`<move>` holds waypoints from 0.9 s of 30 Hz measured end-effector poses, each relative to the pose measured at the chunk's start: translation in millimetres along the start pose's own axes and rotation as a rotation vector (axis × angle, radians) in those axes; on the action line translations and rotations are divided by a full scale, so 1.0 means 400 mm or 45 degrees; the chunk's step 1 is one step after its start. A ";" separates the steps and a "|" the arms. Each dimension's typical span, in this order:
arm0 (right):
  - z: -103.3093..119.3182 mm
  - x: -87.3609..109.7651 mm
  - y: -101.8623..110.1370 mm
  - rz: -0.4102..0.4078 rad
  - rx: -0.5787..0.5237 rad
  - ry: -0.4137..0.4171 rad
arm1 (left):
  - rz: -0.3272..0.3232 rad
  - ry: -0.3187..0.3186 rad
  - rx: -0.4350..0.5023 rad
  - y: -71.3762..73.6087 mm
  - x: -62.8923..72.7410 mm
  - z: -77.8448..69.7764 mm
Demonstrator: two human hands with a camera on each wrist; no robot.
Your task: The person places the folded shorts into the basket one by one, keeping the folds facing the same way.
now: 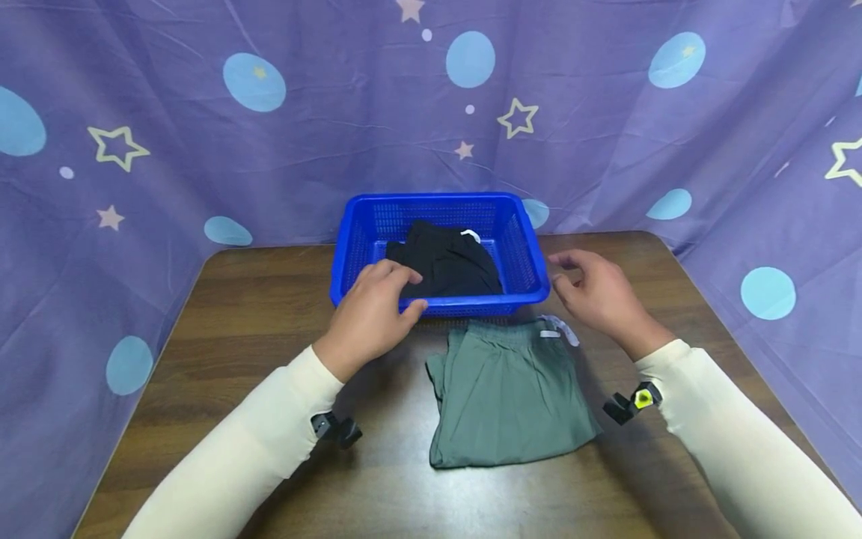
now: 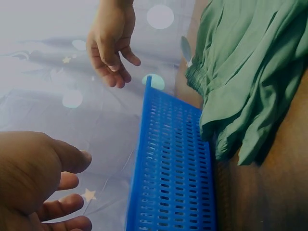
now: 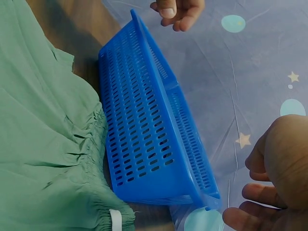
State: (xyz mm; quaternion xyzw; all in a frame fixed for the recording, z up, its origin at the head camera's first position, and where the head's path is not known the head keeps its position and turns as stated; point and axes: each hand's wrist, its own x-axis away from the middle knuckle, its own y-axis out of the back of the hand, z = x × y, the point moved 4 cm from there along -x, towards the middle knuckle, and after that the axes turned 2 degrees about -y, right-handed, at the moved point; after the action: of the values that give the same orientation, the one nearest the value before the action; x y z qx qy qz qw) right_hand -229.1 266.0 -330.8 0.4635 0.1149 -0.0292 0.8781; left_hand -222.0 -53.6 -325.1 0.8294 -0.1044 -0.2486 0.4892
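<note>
A blue plastic basket (image 1: 441, 302) with slotted walls stands toward the back of the table, and folded black shorts (image 1: 444, 262) with a white drawstring lie inside it. Just in front are green shorts (image 1: 512, 397), folded flat on the table, their elastic waist toward the basket. My left hand (image 1: 377, 303) hovers over the basket's front left corner, thumb and fingers apart, holding nothing. My right hand (image 1: 595, 292) is beside the basket's right end, its fingers loosely bent and bare. Both hands also show above the rim level in the right wrist view, the right hand (image 3: 276, 178) nearer.
The wooden table (image 1: 269, 337) carries the basket and the green shorts. A purple curtain (image 1: 377, 112) with stars and blue spots hangs behind it and along both sides. Small black devices (image 1: 633, 400) are strapped over the sleeves at both wrists.
</note>
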 end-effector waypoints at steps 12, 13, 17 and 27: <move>-0.032 0.050 0.002 -0.015 0.022 0.004 | 0.074 -0.023 0.014 -0.060 0.042 0.013; -0.036 0.054 0.001 -0.021 0.022 0.002 | 0.091 -0.012 0.007 -0.065 0.045 0.014; -0.057 0.071 -0.005 -0.036 0.017 -0.015 | 0.175 0.039 -0.011 -0.090 0.056 0.015; -0.101 0.116 -0.040 0.021 0.010 -0.129 | 0.341 0.158 -0.044 -0.158 0.082 0.019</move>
State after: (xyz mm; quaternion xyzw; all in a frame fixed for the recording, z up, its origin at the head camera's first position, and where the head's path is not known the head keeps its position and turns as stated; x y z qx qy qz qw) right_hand -193.4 292.6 -376.1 0.4660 0.0663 -0.0456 0.8811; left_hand -202.3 -41.5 -392.9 0.8134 -0.1792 -0.1311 0.5376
